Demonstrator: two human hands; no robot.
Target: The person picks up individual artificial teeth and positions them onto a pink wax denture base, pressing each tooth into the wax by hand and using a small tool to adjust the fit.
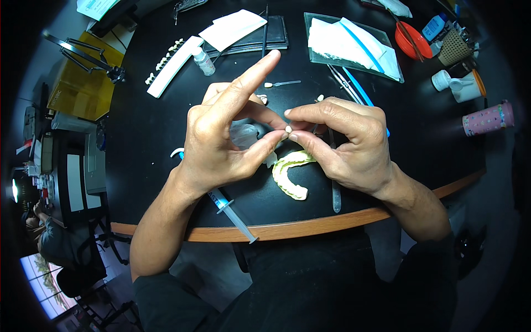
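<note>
Between the fingertips of my left hand (232, 141) and my right hand (337, 144) is a small cream, tooth-like piece (289, 129). My left thumb and a bent finger pinch it, with the index finger raised. My right thumb is at it, index finger curved just above. Below lies a pale yellow-green horseshoe-shaped dental mould (285, 180). Crumpled translucent plastic (243, 135) is partly hidden behind my left hand. A syringe (232, 216) lies under my left wrist, and a metal spatula (336, 196) under my right hand.
Around are a bottle (203, 62), white tooth holder (171, 69), glass slab with paper (354, 50), blue and metal tools (365, 94), red bowl (412, 41), cups (467, 88) and pink tumbler (487, 119). The wooden edge (293, 228) is near me. Another person (52, 243) sits at left.
</note>
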